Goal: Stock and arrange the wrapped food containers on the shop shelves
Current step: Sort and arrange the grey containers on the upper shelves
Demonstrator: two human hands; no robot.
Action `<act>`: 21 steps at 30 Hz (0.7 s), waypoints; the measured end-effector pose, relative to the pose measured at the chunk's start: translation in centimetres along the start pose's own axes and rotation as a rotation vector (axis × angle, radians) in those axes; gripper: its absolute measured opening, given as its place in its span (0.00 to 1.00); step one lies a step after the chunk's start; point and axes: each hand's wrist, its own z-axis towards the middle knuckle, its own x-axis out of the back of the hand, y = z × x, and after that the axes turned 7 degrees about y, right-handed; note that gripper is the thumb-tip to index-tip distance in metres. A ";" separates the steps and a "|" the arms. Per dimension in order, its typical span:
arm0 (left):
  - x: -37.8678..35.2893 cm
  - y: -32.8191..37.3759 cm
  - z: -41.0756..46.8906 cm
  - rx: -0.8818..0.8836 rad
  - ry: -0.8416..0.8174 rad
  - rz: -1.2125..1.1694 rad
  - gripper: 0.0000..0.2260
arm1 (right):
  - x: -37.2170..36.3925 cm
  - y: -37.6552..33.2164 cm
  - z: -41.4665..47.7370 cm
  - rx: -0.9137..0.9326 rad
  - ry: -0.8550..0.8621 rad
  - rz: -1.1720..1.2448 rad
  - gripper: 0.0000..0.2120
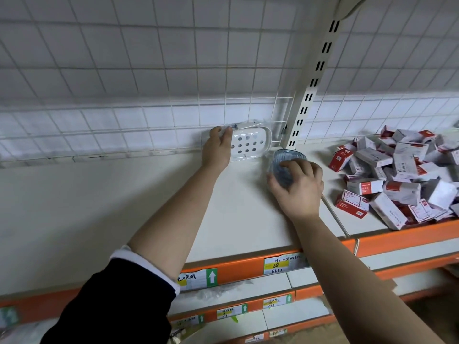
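Near edge: orange shelf lip with price labels (280,265), and a dark sleeve (111,301) on the left arm. Both arms reached up over the bare shelf (124,194).

The right hand (295,187) was nearer, its fingers curled over a round blue tub (288,155) from above and holding it. The tub was on or just above the shelf; I can't tell which.

Further back, the left hand (218,147) gripped the left end of the white wrapped tray (250,144), fingers hooked over its top rim. The tray was tipped up on its long edge, its holed face toward the camera and its back against the wire grid (149,95). Its long axis ran left-right along the back.

Key relation: the tub sat just right of and in front of the tray's right end, close to the foot of the post (310,90). Judgement: the tub likely goes back beside the tray, in a narrow gap by the post.

A heap of boxes (397,177) lay on the next bay to the right, well apart.
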 end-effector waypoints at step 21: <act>6.2 -1.6 -8.0 -0.666 -0.006 0.879 0.25 | 0.5 -0.1 -0.2 -0.062 -0.106 -0.042 0.22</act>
